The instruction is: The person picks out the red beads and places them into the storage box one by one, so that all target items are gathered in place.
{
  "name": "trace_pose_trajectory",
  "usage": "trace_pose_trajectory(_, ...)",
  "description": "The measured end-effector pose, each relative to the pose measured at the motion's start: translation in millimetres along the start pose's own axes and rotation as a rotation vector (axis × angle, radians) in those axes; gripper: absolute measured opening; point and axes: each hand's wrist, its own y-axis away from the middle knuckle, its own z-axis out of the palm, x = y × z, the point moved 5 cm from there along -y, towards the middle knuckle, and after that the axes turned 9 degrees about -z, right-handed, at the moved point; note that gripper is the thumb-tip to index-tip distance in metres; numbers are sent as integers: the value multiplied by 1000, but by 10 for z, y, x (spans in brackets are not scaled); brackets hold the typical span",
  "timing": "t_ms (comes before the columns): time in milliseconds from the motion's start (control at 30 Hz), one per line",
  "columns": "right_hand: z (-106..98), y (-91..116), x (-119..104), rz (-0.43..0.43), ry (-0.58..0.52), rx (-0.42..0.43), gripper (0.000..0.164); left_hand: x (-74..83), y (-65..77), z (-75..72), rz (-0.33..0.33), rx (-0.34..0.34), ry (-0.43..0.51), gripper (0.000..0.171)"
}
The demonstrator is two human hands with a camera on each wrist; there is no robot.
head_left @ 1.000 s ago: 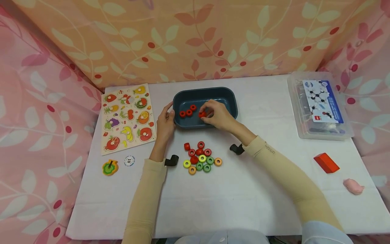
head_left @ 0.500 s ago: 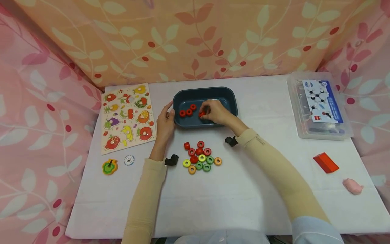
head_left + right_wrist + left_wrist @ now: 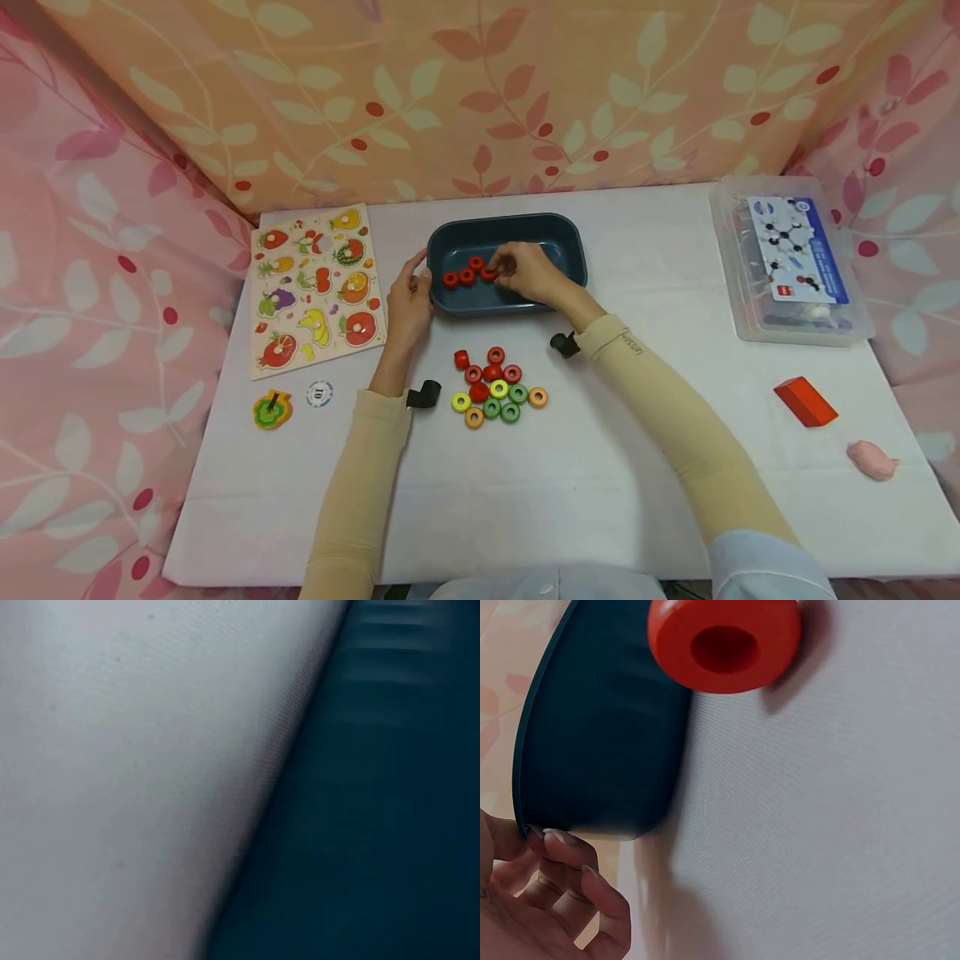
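Note:
A dark teal tray stands at the middle back of the table. My left hand grips its left end; in the left wrist view the curled fingers meet the rim. Over the tray's inside, my right hand pinches a red bead low beside three other red beads. On the cloth in front lies a cluster of red, yellow, green and orange beads. One red bead looms large in the left wrist view. The right wrist view holds only cloth and the tray's side.
A fruit puzzle board lies left of the tray, with a tree-shaped piece and a round chip below it. At the right are a clear plastic case, a red block and a pink pig figure.
My right hand has shifted slightly left inside the tray, bringing the red bead up close to the other three. The left hand stays at the tray's end.

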Motion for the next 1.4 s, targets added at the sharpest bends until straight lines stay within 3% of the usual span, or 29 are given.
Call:
trace_pose_trajectory(300,33,14,25,12,-14,-47,20,-15,7,0,5,14,-21,41)
trace_pose_trajectory(633,-74,108,4,1,-94,26,18,-23,15,26,22,35,-64,41)
trace_pose_trajectory(1033,-197,427,-458,-76,-84,-68,21,-22,5,14,60,47,-35,40)
trace_pose_trajectory(1233,-131,652,-646,-57,-139,-235,19,-23,-15,22,52,39,-29,40)
trace_pose_trajectory(1400,54,804,-589,-17,-141,-413,21,-23,-26,19,47,40,-35,40)
